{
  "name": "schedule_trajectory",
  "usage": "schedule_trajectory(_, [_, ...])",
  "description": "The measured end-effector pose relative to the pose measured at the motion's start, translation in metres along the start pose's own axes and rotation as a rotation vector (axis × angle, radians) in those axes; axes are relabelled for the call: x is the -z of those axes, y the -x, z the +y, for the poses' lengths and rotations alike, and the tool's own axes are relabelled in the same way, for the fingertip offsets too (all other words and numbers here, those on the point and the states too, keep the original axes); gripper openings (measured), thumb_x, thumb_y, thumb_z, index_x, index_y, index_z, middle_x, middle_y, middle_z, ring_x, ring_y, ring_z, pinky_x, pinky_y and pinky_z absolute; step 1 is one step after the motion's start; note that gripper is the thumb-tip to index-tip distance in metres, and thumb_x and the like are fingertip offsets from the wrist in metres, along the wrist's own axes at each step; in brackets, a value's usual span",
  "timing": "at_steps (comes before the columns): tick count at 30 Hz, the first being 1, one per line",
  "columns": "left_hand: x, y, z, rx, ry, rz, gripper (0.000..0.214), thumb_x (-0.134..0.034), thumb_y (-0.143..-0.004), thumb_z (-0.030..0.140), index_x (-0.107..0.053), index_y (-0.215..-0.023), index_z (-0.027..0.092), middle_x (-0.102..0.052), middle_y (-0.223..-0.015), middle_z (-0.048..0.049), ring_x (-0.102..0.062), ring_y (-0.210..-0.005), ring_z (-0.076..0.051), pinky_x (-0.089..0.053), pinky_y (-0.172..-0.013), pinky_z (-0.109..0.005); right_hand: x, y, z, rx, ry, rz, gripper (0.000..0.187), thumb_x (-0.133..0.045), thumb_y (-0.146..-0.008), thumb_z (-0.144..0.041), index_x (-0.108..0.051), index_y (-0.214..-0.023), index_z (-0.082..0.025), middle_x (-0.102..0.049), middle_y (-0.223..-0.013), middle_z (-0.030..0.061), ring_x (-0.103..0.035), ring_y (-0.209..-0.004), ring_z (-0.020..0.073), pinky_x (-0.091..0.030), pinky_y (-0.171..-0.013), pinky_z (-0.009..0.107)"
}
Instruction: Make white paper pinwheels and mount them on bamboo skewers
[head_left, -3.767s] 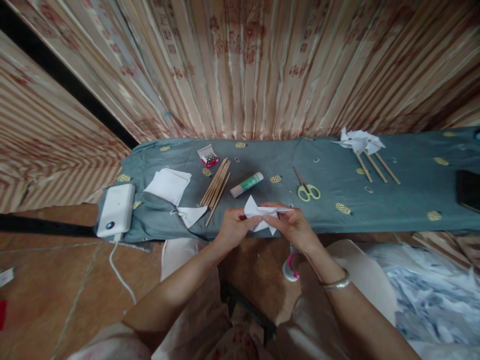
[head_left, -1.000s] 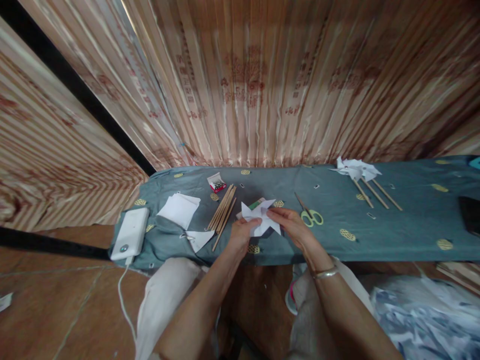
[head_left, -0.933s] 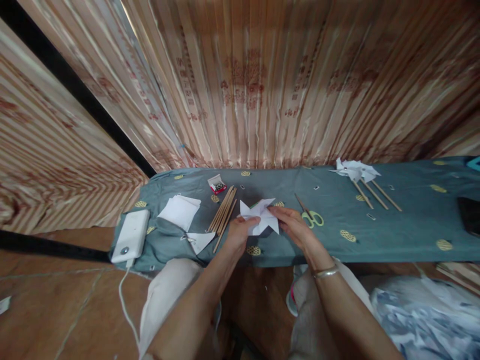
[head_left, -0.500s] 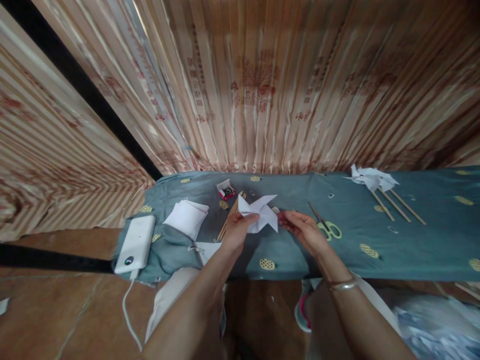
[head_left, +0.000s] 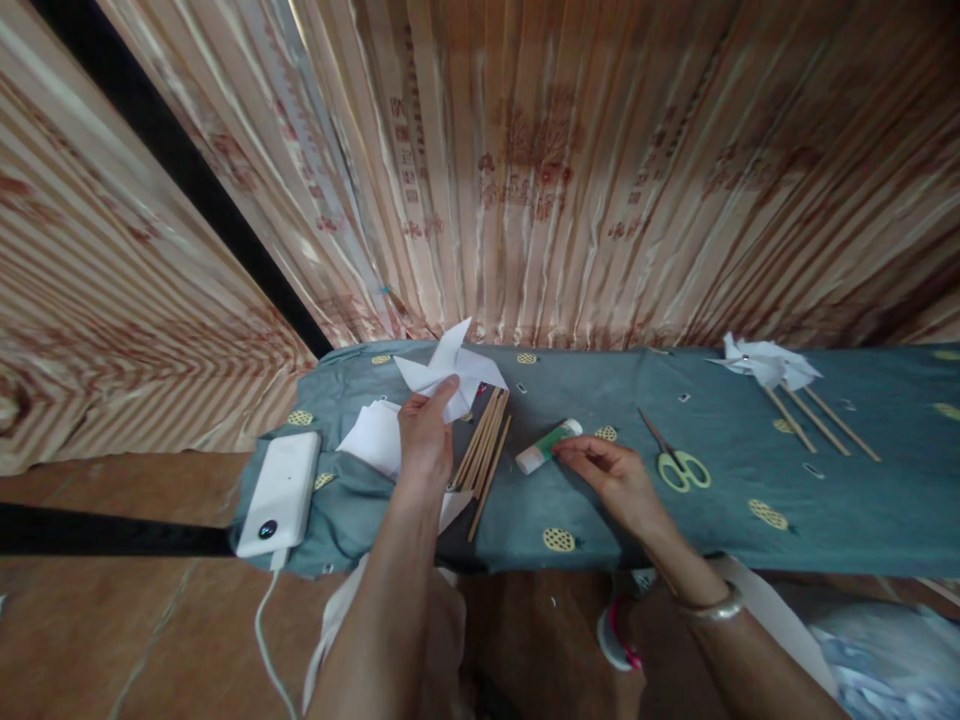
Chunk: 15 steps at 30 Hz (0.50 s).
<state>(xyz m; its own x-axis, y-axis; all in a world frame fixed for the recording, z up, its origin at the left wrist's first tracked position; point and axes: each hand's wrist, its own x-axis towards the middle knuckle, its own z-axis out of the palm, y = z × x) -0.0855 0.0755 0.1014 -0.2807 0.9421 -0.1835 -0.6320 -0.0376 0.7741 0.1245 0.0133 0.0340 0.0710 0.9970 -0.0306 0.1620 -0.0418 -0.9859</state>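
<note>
Presently, head view, I log: one folded paper pinwheel (head_left: 471, 368), far left, pinched in the left hand (head_left: 425, 430); one glue stick (head_left: 544, 447), centre; right hand (head_left: 619, 482) just beside it, fingertips drawn together, on what I cannot tell. Step, I judge: folds held closed; next move calls for a firm left pinch. One red box (head_left: 482, 388), mostly hidden, contents unseen.

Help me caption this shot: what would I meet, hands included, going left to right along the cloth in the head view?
White device, white paper stack, left hand, wooden sticks, glue stick, right hand, scissors, paper pinwheels on sticks.
</note>
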Motion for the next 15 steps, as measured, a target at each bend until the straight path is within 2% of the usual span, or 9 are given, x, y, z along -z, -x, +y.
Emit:
schedule_trajectory(3, [0.004,-0.004,0.008,-0.016,0.007,0.020,0.028,-0.085,-0.051,0.021,-0.068,-0.071,0.012,-0.073,-0.069,-0.0026,-0.073,-0.082,-0.022,-0.055,-0.081,-0.031,-0.015,-0.010,-0.019,0.148,0.145,-0.073,0.018,-0.066,-0.079,-0.039,-0.076,-0.083,-0.024,-0.077,-0.091,0.0037,-0.068,-0.085,0.0230,-0.051,-0.081,0.036])
schedule_trajectory(5, [0.006,-0.004,0.011,-0.016,0.014,0.033,0.028,-0.085,-0.050,0.020,-0.067,-0.070,0.013,-0.073,-0.068,-0.0027,-0.074,-0.083,-0.023,-0.056,-0.081,-0.032,-0.025,-0.026,-0.033,0.285,0.303,-0.155,0.014,-0.062,-0.083,-0.030,-0.075,-0.081,-0.025,-0.076,-0.098,0.0033,-0.069,-0.092,0.0231,-0.051,-0.085,0.036])
schedule_trajectory(7, [0.006,-0.004,0.013,-0.016,0.023,0.047,0.027,-0.085,-0.049,0.020,-0.067,-0.067,0.013,-0.073,-0.067,-0.0024,-0.074,-0.079,-0.022,-0.057,-0.079,-0.032,-0.035,-0.050,-0.043,0.415,0.539,-0.202,0.017,-0.058,-0.085,-0.020,-0.075,-0.088,-0.024,-0.073,-0.109,0.0044,-0.067,-0.104,0.0228,-0.049,-0.093,0.038])
schedule_trajectory(9, [0.005,-0.004,0.013,-0.019,0.030,0.053,0.027,-0.086,-0.048,0.020,-0.066,-0.066,0.013,-0.073,-0.066,-0.0023,-0.074,-0.077,-0.022,-0.057,-0.078,-0.031,-0.046,-0.078,-0.047,0.492,0.817,-0.208,0.021,-0.056,-0.084,-0.014,-0.074,-0.093,-0.021,-0.068,-0.121,0.0091,-0.063,-0.114,0.0241,-0.046,-0.099,0.040])
schedule_trajectory(12, [0.004,-0.004,0.013,-0.022,0.025,0.054,0.028,-0.086,-0.048,0.021,-0.067,-0.066,0.013,-0.073,-0.068,-0.0026,-0.074,-0.077,-0.022,-0.058,-0.076,-0.030,-0.065,-0.119,-0.043,0.523,0.902,-0.227,0.020,-0.057,-0.082,-0.010,-0.075,-0.088,-0.016,-0.066,-0.122,0.0147,-0.061,-0.114,0.0270,-0.044,-0.101,0.042])
schedule_trajectory(15, [0.002,-0.004,0.014,-0.009,0.014,0.045,0.028,-0.086,-0.048,0.022,-0.067,-0.068,0.013,-0.073,-0.066,-0.0028,-0.074,-0.079,-0.023,-0.058,-0.076,-0.032,-0.083,-0.148,-0.034,0.583,0.941,-0.243,0.022,-0.057,-0.082,-0.009,-0.074,-0.094,-0.014,-0.066,-0.121,0.0164,-0.061,-0.113,0.0285,-0.045,-0.101,0.042])
